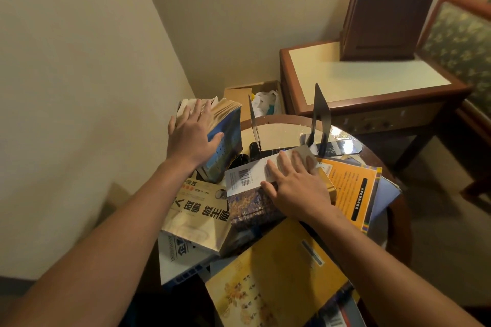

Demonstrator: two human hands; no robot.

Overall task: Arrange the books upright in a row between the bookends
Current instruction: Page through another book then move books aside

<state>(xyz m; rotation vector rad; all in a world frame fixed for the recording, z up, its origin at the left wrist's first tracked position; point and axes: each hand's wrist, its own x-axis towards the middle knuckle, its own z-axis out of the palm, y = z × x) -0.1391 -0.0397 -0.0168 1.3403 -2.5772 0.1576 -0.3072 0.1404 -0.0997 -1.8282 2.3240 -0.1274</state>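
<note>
Two black metal bookends stand on a round table (281,127): the left bookend (254,125) and the right bookend (321,117), with a bare gap between them. My left hand (190,135) grips the top of several upright books, the outermost a blue-covered book (225,146), left of the left bookend. My right hand (295,186) lies flat on a dark patterned book with a white barcode band (247,194), which lies in a pile. A cream book with large black characters (199,218), an orange book (348,191) and a yellow flower-covered book (276,279) lie flat around it.
A wall runs close along the left. A wooden side table (366,79) with a dark wooden box (385,13) stands behind on the right. A cardboard box (255,95) with white bags sits on the floor in the corner. More books lie at the table's near edge.
</note>
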